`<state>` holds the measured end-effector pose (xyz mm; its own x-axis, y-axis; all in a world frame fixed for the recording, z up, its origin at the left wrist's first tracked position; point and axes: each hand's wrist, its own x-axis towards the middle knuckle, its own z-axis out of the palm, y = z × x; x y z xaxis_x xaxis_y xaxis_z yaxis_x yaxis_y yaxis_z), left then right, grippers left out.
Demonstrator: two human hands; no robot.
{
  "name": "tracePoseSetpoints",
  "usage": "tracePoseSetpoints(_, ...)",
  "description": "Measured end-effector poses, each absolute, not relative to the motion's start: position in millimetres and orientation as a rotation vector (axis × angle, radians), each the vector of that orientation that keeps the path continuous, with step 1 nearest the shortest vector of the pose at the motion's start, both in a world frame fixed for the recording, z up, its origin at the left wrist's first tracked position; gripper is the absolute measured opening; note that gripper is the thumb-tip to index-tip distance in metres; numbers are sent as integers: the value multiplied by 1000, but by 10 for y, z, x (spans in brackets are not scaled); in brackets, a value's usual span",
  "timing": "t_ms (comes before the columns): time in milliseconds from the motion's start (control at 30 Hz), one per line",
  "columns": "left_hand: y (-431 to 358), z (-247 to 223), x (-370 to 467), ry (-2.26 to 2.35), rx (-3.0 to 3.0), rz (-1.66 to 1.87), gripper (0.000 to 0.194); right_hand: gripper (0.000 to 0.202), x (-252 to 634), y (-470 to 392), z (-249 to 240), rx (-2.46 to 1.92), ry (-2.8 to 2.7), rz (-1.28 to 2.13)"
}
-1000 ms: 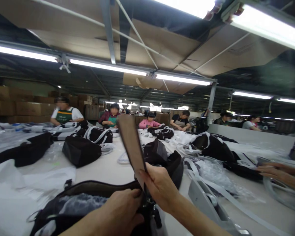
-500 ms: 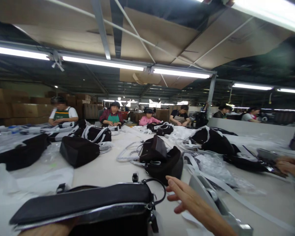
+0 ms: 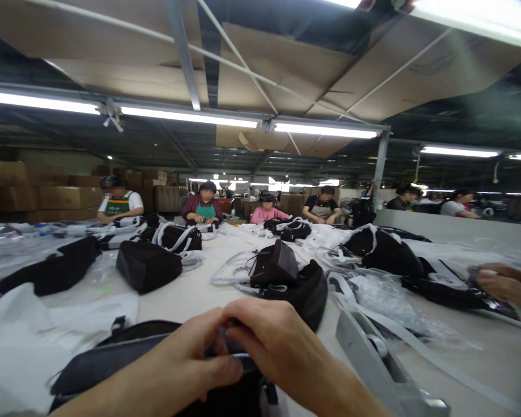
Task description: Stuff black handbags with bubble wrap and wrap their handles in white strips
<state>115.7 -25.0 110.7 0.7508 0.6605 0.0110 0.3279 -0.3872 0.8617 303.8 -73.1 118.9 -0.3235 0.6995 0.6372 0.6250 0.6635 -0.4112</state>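
A black bag (image 3: 108,362) with a silver zipper lies at the near edge of the table. My left hand (image 3: 200,353) is over the bag's right part, fingers bent and pinched together. My right hand (image 3: 273,333) meets it there, its fingertips curled down against the left ones. Something small and pale shows between the fingers, too hidden to name. The bag's right end is mostly covered by both hands. Just beyond them sits another black bag (image 3: 273,266) with pale straps.
A grey tape dispenser (image 3: 369,359) stands right of my hands. Clear plastic (image 3: 386,298) and more black bags (image 3: 147,266) lie across the white table (image 3: 173,304). A co-worker's hands (image 3: 503,284) are at the right edge; several people sit opposite.
My left hand has come out from under the bag to its top. My right hand, spread before, has moved left and closed beside it. The view has shifted slightly.
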Motion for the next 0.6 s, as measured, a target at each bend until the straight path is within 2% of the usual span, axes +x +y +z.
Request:
tracePoseSetpoints(100,-223,989,1473,563,1688,375,20,17,3022,-842,1125,-866,-2168,-128)
tracePoseSetpoints(167,-206,892,1506,508,1676,439,27,20,3181,-876,994,-878,-2028,-104)
tracePoseSetpoints(267,-209,892,1425,519,1829,551,33,31,3487,-820,685,-1243,-1561,96)
tracePoseSetpoints(367,-230,988,1366,499,1870,558,31,52,3654,-667,326,-1533,-1413,502)
tracePoseSetpoints(433,-251,1022,1368,477,1852,562,28,56,3676,-577,138,-1510,-1488,713)
tracePoseSetpoints(600,-259,958,1394,531,1770,542,21,60,3712,-520,-58,-1436,-1526,802)
